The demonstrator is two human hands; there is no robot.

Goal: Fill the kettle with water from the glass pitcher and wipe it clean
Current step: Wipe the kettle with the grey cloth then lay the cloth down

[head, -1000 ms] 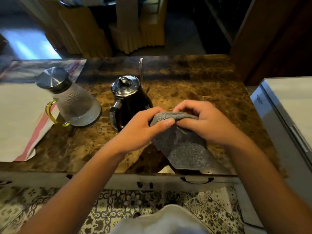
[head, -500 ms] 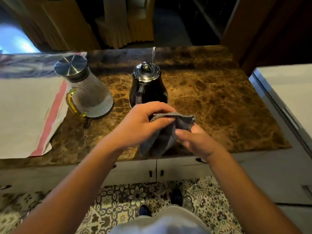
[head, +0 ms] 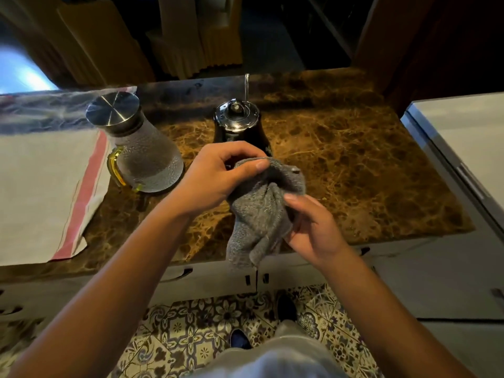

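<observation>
Brown veined marble desk (head: 354,165), dim room, patterned tile floor (head: 191,336) below. Black gooseneck kettle with chrome lid (head: 236,118) stands upright mid-desk, lid on. Dimpled glass pitcher with steel lid and yellow handle (head: 141,148) is just to its left, apart from it, also capped, with its handle turned toward the person for an easy reach. My read: the fill step is done.

Grey knitted cloth (head: 261,211) hangs in the air near the front edge of the desk, in front of the kettle, not touching it. Left hand (head: 218,175) is closed, pinching the cloth's top edge between thumb and fingers. Right hand (head: 313,227) is loosely curled, gathering the lower fold. Looks like bunching it into a wiping pad before it goes onto the kettle body.

White cloth with red stripe (head: 49,192) lies flat on the left, away from the work.
</observation>
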